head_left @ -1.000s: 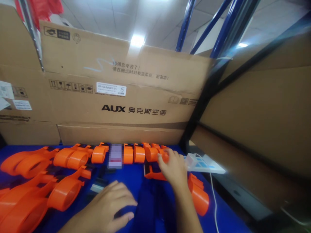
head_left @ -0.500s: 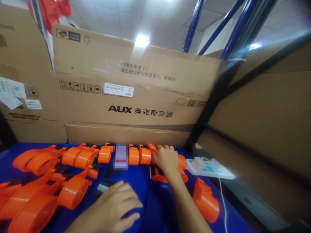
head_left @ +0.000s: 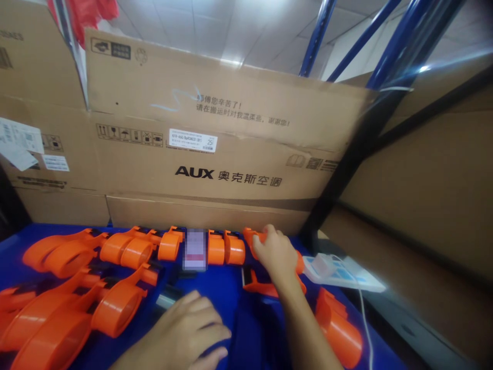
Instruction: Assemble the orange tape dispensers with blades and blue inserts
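Orange plastic tape dispensers, each a wide ring with a stem and dark tip, lie in rows on a blue surface point(head_left: 219, 293). At the back right, my right hand point(head_left: 275, 257) has its fingers curled over one orange tape dispenser point(head_left: 252, 240), largely covering it. Just below that hand lies another dispenser point(head_left: 265, 289), partly hidden by my wrist. My left hand point(head_left: 192, 329) hovers low over the blue surface at front centre, fingers loosely apart and nothing in them. A dark and silvery object point(head_left: 167, 298) shows behind its knuckles, partly covered.
A blurred-out phone-like rectangle point(head_left: 195, 250) stands in the back row. To the right are a white power strip point(head_left: 346, 273) with a cable and a loose orange dispenser point(head_left: 339, 329). Cardboard walls point(head_left: 231, 200) and a dark rack post point(head_left: 339, 174) bound the back and right.
The dispenser at my right hand has tilted and moved slightly away from its neighbour on the left. My left hand keeps nearly the same pose. The whole view has shifted a little.
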Available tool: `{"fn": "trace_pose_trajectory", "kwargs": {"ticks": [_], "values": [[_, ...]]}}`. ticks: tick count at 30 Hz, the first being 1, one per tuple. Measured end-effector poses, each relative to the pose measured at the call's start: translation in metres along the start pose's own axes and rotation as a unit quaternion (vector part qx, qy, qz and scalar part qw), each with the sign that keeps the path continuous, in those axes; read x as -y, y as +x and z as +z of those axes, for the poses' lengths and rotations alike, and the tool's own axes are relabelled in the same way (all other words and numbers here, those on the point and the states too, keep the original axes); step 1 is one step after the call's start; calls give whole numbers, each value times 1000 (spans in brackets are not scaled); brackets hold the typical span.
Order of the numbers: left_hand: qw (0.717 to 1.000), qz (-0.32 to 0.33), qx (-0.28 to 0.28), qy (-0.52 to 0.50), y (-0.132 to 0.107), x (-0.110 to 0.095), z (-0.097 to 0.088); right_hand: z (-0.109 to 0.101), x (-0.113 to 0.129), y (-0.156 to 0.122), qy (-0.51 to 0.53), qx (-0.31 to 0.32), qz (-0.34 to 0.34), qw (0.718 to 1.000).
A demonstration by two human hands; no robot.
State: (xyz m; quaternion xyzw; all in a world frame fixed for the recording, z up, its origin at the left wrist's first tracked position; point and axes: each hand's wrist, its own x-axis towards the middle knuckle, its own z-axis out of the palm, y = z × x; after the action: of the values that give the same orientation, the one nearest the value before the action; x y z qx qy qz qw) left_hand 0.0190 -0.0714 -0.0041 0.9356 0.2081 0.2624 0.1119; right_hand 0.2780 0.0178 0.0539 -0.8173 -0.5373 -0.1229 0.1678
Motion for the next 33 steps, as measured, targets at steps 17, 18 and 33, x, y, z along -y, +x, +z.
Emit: {"fn": "trace_pose_trajectory", "kwargs": {"ticks": [17,18,33], "values": [[649,-327,-317,-609,9,28,3,-24,59,-104,483,18,-323,814],[621,-341,-336,-620,11,27,2,-23,62,-108,490,46,-342,801],[612,-371,-412,-565,15,27,-13,-9,36,-82,315,271,-354,838]]}}
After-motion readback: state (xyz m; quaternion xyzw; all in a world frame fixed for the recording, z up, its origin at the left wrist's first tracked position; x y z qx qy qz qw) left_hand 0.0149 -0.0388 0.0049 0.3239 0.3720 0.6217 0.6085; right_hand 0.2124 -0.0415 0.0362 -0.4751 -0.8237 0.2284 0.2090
